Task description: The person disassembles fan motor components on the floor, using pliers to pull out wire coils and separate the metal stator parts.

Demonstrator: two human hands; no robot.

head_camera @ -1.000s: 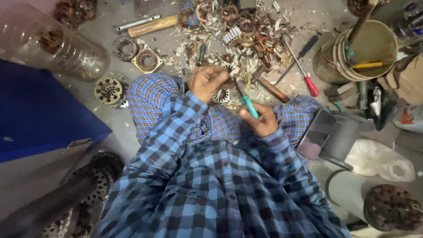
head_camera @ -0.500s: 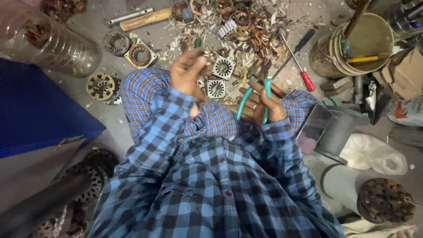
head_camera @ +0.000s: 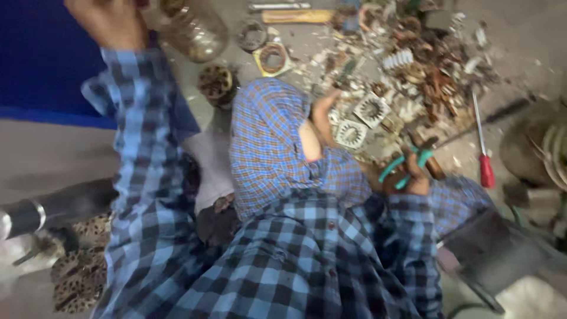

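My left hand [head_camera: 109, 22] is raised to the far upper left, fingers curled, right beside a clear plastic jar [head_camera: 198, 29]; the blur hides whether it holds anything. My right hand [head_camera: 407, 180] rests low by my right knee, gripping green-handled pliers [head_camera: 404, 166]. Two square metal motor stators [head_camera: 371, 109] [head_camera: 351, 134] lie on the floor just beyond my raised left knee [head_camera: 269, 136], which is in blue checked cloth.
A heap of copper wire scraps and shavings [head_camera: 437, 59] covers the floor ahead. A red-handled screwdriver [head_camera: 485, 168] lies right, near a metal bucket [head_camera: 540, 153]. A wooden-handled hammer [head_camera: 298, 16] lies at the top. A blue panel [head_camera: 41, 59] is left.
My left hand has swung from the stators by my knees up and left to the plastic jar. The view has tilted and blurred. My right hand still grips the pliers.
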